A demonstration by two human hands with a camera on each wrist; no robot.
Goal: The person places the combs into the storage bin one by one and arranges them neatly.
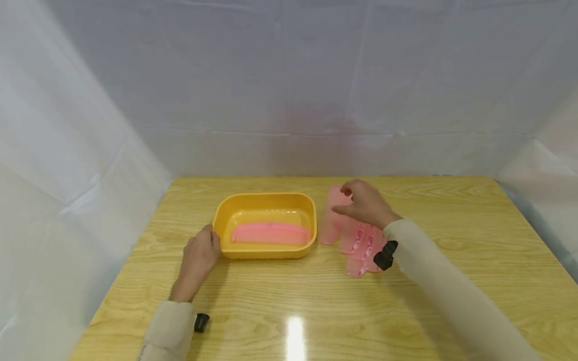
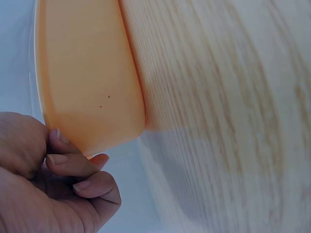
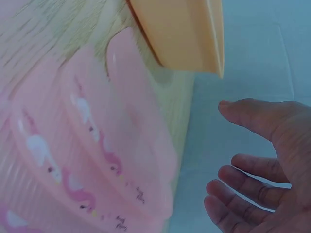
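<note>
A yellow plastic basin (image 1: 264, 253) sits on the wooden table, with one pink comb (image 1: 271, 233) lying lengthwise inside it. At the basin's left end, my left hand (image 1: 200, 253) grips the rim with curled fingers, as the left wrist view also shows. Right of the basin lie several pink combs (image 3: 95, 116), overlapping one another, some printed with small white and pink cartoon figures. Over the far part of these combs hovers my right hand (image 1: 367, 204), thumb and fingers spread apart with nothing between them. The hand and forearm hide part of the pile in the head view.
The wooden table (image 1: 262, 306) has a bright light reflection near its front. White sheeting (image 1: 289, 90) hangs behind the table and along both sides. A black wrist device (image 1: 385, 255) on the right sleeve overlaps the combs in the head view.
</note>
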